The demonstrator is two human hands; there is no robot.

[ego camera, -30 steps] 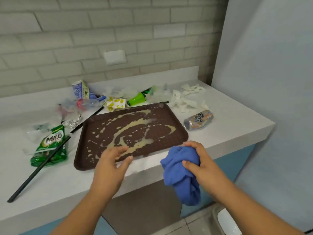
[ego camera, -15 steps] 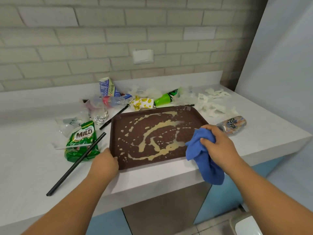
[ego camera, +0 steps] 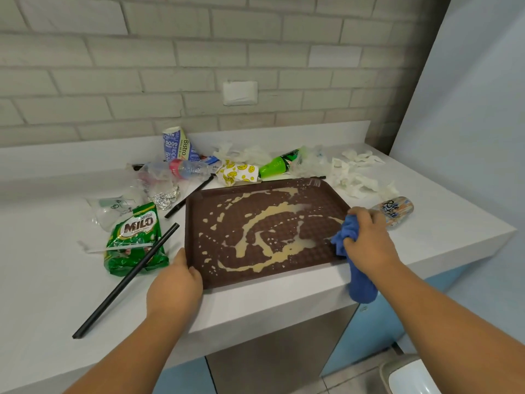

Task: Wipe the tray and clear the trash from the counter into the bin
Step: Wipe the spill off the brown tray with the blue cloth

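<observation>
**Tray streaked with spill, cloth at its right rim**

Tray (ego camera: 278, 228) — brown, ridged, lying flat on the white surface (ego camera: 255, 308) close to the front edge, swirled and spotted with beige liquid across most of its floor. Gripped at the near-left corner by the left hand (ego camera: 174, 285), thumb along the left rim, fingers curled over the near rim. Right hand (ego camera: 369, 243) closed round a bunched blue cloth (ego camera: 362, 285), pressing it onto the tray's right side by the rim; tail of the cloth hanging down past the front edge of the surface.

Left of the tray: a green Milo pack (ego camera: 136, 240), with a long black straw (ego camera: 125, 282) lying slantwise over its right side and reaching toward the front. Behind that, a foil ball (ego camera: 166, 196) and a second black straw (ego camera: 189, 197) near the tray's far-left corner.

Along the back: a printed paper cup (ego camera: 177, 145), a clear bottle (ego camera: 181, 167) with a pink label on its side, a smiley-face wrapper (ego camera: 238, 173) just beside the far rim, a green bottle (ego camera: 277, 166) on its side, and crumpled white tissues (ego camera: 355, 177) — scattered toward the far right. Just right of the tray, a small Rite bottle (ego camera: 397, 210) on its side, partly behind the right hand.

On the floor at lower right, part of a grey bin (ego camera: 409, 376) with a pale lid.
</observation>
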